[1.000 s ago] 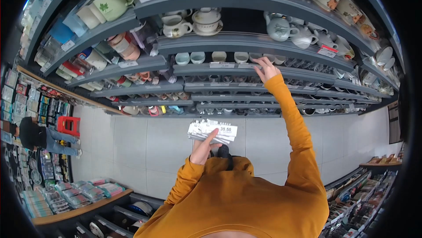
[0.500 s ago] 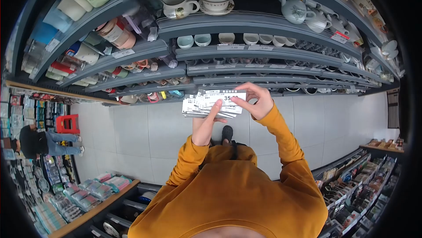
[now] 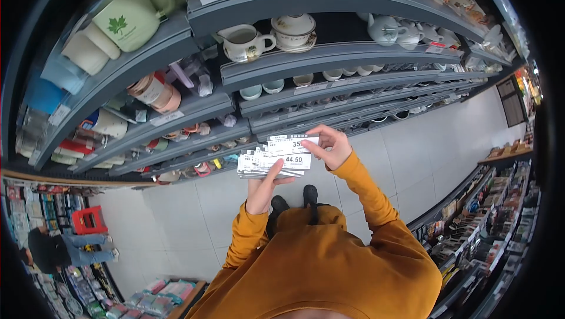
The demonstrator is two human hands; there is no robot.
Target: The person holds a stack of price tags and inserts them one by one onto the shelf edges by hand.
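A fanned stack of white price labels [image 3: 253, 163] rests in my left hand [image 3: 266, 188], its thumb pressed on top near a label reading 44.50. My right hand [image 3: 331, 147] pinches the right end of the top label [image 3: 282, 144], whose visible digits begin with 35. That label overlaps the upper part of the stack. Beyond both hands, shelves hold a white creamer [image 3: 240, 42], a lidded cup on a saucer [image 3: 293, 29], small bowls [image 3: 273, 86] and a pale blue teapot [image 3: 385, 29].
Large green mugs [image 3: 126, 16] stand at upper left. A person in dark clothes [image 3: 50, 251] is at far left beside a red stool [image 3: 90, 220]. Packed goods fill a low shelf [image 3: 488, 225] at right. Grey floor tiles [image 3: 176, 219] lie below the shelves.
My right hand came down from the bowl shelf to the stack, and the 35 label now sits shifted up, showing the 44.50 label under it. The view has turned and the feet have moved.
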